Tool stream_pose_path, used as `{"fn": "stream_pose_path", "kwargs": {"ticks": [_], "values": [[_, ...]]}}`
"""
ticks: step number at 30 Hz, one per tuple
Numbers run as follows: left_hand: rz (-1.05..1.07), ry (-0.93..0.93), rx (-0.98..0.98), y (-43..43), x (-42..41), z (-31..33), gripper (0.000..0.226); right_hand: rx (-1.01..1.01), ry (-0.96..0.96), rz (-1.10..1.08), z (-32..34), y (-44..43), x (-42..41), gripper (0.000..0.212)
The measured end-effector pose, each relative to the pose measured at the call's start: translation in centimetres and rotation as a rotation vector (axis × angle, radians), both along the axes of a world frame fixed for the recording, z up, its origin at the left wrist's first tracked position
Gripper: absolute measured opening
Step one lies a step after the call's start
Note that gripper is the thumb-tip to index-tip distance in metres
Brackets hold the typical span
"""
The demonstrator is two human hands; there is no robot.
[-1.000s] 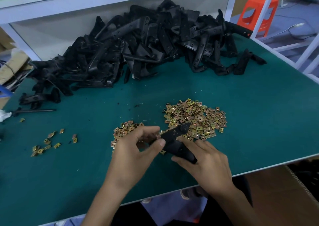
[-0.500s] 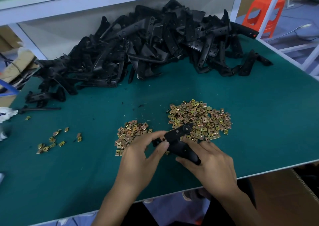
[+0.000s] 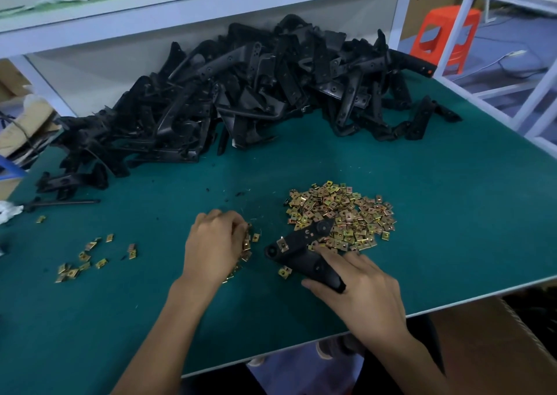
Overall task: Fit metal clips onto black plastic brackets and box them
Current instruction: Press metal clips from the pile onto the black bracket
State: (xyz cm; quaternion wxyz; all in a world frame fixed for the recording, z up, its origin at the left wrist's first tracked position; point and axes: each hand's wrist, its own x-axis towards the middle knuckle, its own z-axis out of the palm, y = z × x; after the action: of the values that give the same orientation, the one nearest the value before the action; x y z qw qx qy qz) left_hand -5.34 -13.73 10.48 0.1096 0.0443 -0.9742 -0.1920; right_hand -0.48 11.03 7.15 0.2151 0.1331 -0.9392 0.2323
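Our right grip (image 3: 358, 286) closes round the black bracket (image 3: 301, 250), steadying it on the bench (image 3: 452, 214), while our left grip (image 3: 215, 244) curls into the small clip pile (image 3: 247, 244), though we cannot tell whether it holds one.

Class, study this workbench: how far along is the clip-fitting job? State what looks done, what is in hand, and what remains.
Done: one clip sits on the bracket near its left end. In hand: the right hand grips that bracket; the left hand reaches into the small clip pile with curled fingers. Left: the big bracket heap and large clip pile wait; no boxed bracket shows.
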Motion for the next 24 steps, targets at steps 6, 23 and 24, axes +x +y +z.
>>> {"fn": "stream_pose_path", "kwargs": {"ticks": [6,23,24], "values": [[0.003,0.046,0.104,-1.0,-0.6,0.1,0.014,-0.001,-0.014,0.008,0.0,-0.1,0.0,0.055],[-0.089,-0.062,0.017,-0.9,-1.2,-1.0,0.023,-0.016,-0.022,0.017,-0.3,0.1,-0.1,0.054],[-0.095,-0.051,0.018,-0.8,-1.3,-1.1,0.02,-0.012,-0.018,0.012,-0.3,0.0,-0.1,0.054]]}}
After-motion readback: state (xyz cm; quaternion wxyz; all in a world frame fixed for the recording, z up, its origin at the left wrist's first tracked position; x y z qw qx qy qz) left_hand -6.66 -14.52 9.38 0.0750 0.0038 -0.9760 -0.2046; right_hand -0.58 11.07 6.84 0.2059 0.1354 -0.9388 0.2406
